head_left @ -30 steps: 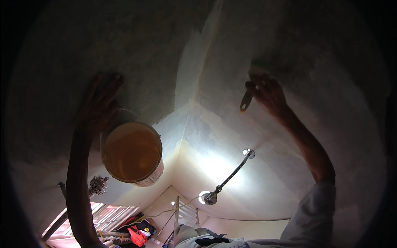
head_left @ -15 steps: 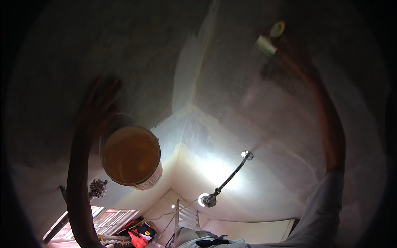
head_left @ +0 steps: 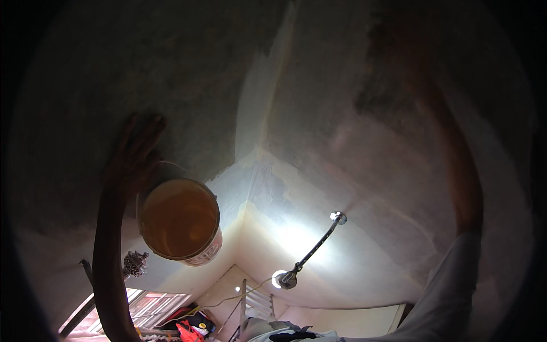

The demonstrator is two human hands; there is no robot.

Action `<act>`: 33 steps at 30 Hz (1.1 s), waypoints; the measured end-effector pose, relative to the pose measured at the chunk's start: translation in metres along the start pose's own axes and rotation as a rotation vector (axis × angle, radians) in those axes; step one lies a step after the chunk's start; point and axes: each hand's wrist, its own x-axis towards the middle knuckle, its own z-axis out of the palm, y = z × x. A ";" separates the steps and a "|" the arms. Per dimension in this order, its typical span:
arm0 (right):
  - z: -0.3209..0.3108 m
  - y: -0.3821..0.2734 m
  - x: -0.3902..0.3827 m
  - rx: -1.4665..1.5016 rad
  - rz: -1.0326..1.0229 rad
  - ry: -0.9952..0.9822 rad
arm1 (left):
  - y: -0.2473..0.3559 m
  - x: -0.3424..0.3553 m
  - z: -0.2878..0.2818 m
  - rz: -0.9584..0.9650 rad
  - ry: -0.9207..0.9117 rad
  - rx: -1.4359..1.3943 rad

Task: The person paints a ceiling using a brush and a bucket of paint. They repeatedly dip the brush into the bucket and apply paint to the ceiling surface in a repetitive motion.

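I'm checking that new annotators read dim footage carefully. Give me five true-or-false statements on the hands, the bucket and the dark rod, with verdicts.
1. The bucket appears beside the left hand in the view. True.
2. The left hand is clenched into a fist. False: its fingers are spread.
3. The right hand shows dark and blurred. True; whether it holds anything cannot be told.
4. The bucket's mouth is turned away, hiding its inside. False: the mouth is in plain view, showing a brownish-orange inside.
5. The dark rod appears left of the bucket in the picture. False: it appears to the right of it.
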 end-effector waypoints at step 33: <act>0.011 -0.152 0.013 0.199 -0.034 -0.026 | -0.007 -0.030 0.004 -0.022 -0.101 0.098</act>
